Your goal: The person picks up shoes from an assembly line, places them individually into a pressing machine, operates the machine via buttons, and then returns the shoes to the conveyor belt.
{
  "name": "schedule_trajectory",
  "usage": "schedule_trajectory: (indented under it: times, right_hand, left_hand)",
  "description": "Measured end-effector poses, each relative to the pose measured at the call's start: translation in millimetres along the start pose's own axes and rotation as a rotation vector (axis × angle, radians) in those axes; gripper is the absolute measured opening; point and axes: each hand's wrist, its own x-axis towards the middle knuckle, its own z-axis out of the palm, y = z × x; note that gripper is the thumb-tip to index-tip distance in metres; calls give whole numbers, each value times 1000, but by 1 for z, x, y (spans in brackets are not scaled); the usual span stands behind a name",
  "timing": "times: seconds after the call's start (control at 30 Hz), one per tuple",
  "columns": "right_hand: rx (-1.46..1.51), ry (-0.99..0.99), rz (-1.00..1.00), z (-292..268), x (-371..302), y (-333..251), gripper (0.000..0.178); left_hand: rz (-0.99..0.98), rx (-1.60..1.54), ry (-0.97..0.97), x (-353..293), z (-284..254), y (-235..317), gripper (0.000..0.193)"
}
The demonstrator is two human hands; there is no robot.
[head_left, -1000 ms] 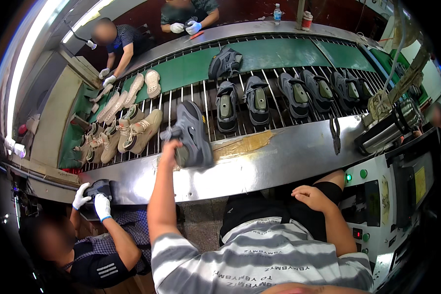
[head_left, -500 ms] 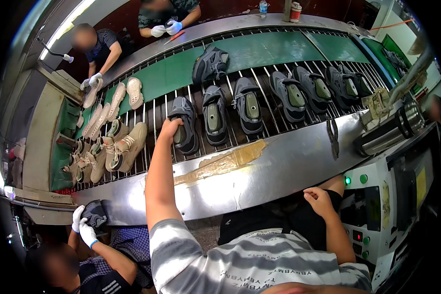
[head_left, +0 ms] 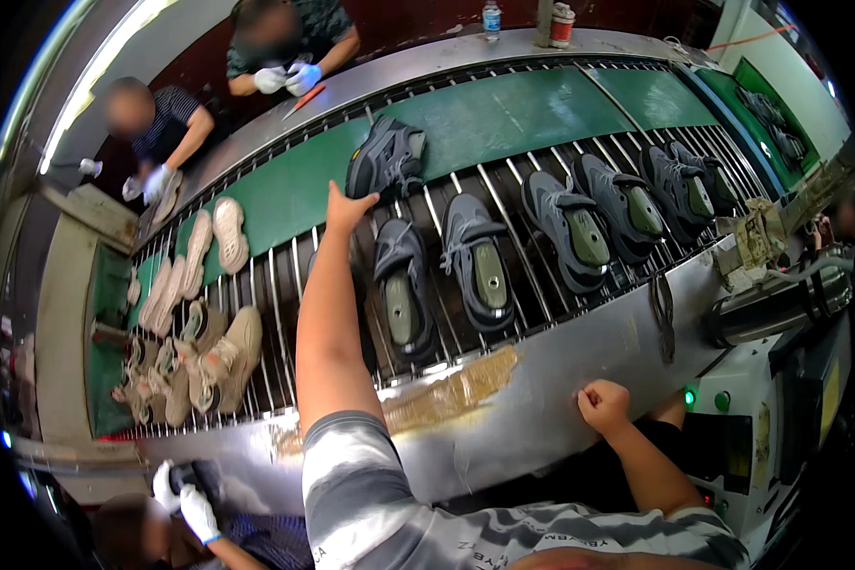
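Note:
My left hand (head_left: 350,205) reaches over the roller conveyor, thumb and fingers spread, at the near end of a grey sneaker (head_left: 387,157) lying on the green belt (head_left: 522,104). The hand holds nothing that I can see. Below it, my forearm partly hides another grey shoe. To the right, grey sneakers (head_left: 475,261) with olive insoles (head_left: 490,275) stand in a row on the rollers. My right hand (head_left: 603,406) is curled into a loose fist above the metal ledge (head_left: 541,399), with nothing visible in it.
Beige boots (head_left: 228,361) and pale soles (head_left: 195,252) lie at the left. Gloved co-workers sit across the conveyor and at lower left. A red-handled knife (head_left: 304,100) rests on the far ledge. A steel flask (head_left: 779,309) and a control box (head_left: 731,437) are at right.
My left hand has left the near shoe and moved farther out to the sneaker on the belt. My right hand has risen over the ledge and its fingers have curled. The view has shifted.

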Motion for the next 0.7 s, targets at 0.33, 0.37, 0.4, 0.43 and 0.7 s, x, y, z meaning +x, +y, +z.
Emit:
schedule_trajectory:
  times: [0.33,0.37,0.4,0.43,0.7]
  right_hand:
    - [10,-2,62,2,1,-2,15]
    - [5,5,62,4,1,-1,15]
    - [6,16,47,2,0,-5,15]
    - [13,28,41,2,-2,-6,15]
    - [151,-24,193,3,-11,3,13]
  left_hand:
    - [-84,-177,-12,36,40,11,64]
    - [-190,-144,28,26,37,31,56]
    - [-304,-356,-20,21,20,41,57]
    - [-412,-563,-80,14,4,55,58]
    - [-357,-1138,-414,-204,-135,119,55]
